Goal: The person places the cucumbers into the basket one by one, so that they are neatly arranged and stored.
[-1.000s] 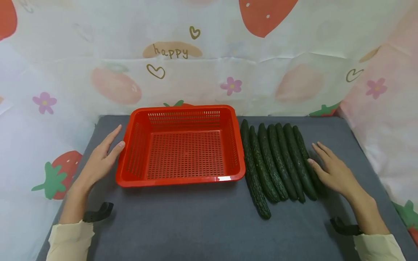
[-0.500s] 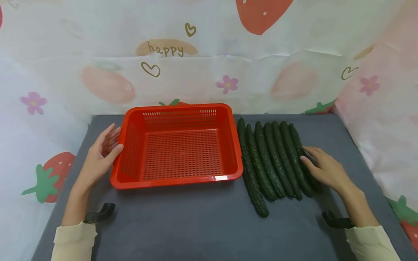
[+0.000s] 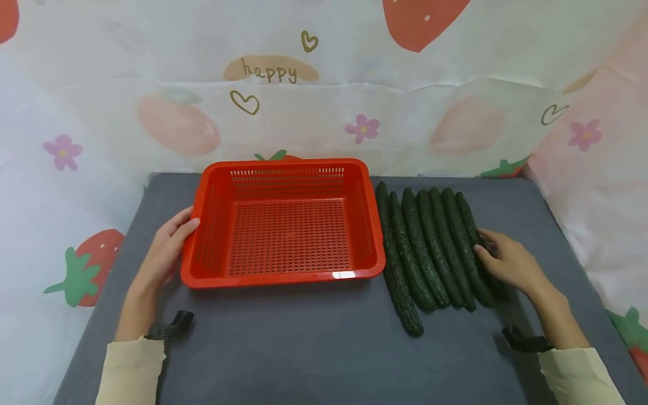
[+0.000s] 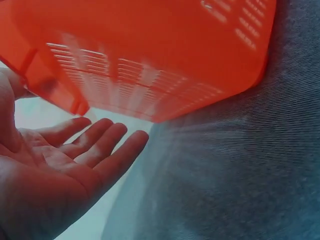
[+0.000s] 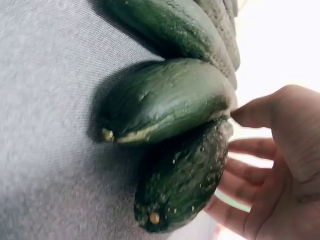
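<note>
In the head view a red plastic basket (image 3: 288, 278) with slotted walls stands on the left and middle of the table. My left hand (image 3: 164, 253) holds its left rim, thumb over the edge; in the left wrist view the other fingers (image 4: 107, 150) reach out loosely below the rim. Several dark green cucumbers (image 3: 402, 281) lie side by side right of the basket. My right hand (image 3: 511, 261) grips the outermost cucumber (image 5: 180, 185): the thumb reaches between it and the neighbouring cucumber (image 5: 165, 100), and the fingers bend round its far side.
A grey cloth (image 3: 304, 349) covers the table. A white printed curtain (image 3: 314, 124) hangs right behind the basket and down both sides. Each wrist wears a dark strap (image 3: 172, 326). The leftmost cucumber lies right at the basket's right wall.
My left hand has come from beside the basket onto its left rim. My right hand has lowered onto the outermost cucumber, its fingers closing round it. The head view has shifted slightly.
</note>
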Available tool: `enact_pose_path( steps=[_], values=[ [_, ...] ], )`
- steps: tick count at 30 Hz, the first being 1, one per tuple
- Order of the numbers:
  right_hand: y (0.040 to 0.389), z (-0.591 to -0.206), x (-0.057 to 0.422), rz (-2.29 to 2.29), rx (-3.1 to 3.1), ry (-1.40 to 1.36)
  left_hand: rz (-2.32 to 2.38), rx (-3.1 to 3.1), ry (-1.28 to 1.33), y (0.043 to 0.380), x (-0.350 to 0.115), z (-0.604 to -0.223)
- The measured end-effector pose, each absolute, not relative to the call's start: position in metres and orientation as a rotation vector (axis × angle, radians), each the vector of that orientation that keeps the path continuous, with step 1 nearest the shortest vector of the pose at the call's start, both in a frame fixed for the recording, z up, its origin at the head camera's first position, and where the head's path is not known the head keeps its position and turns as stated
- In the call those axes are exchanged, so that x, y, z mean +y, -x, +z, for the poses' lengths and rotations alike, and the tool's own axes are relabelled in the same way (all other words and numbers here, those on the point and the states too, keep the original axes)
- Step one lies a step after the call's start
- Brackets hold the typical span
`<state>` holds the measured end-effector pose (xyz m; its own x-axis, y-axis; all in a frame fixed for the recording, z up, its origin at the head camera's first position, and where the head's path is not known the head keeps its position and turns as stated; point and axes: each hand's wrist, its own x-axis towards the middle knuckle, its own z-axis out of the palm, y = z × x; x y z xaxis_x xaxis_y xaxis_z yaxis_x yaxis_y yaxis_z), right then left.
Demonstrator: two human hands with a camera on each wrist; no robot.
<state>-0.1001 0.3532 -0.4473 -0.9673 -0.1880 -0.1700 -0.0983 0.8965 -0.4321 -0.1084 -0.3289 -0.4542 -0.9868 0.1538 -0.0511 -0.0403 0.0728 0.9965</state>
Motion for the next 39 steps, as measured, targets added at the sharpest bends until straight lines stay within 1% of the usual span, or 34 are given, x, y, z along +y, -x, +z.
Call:
enact_pose_path(
  steps=[7, 10, 15, 28, 39],
  values=[
    [0.094, -0.452, 0.366, -0.631, 2.8, 0.072, 2.152, 1.921, -0.137, 0.123, -0.318, -0.459],
    [0.091, -0.452, 0.37, -0.634, 2.772, 0.049, 2.209, 1.845, -0.131, 0.127, -0.317, -0.461],
    [0.094, -0.448, 0.369, -0.637, 2.738, 0.069, 2.235, 1.822, -0.121, 0.122, -0.321, -0.462],
    [0.106, -0.429, 0.354, -0.766, 2.537, 0.006, 2.188, 1.897, -0.096, 0.111, -0.331, -0.464],
    [0.103, -0.432, 0.371, -0.849, 2.462, 0.039, 2.241, 1.794, -0.117, 0.111, -0.328, -0.463]
  ],
)
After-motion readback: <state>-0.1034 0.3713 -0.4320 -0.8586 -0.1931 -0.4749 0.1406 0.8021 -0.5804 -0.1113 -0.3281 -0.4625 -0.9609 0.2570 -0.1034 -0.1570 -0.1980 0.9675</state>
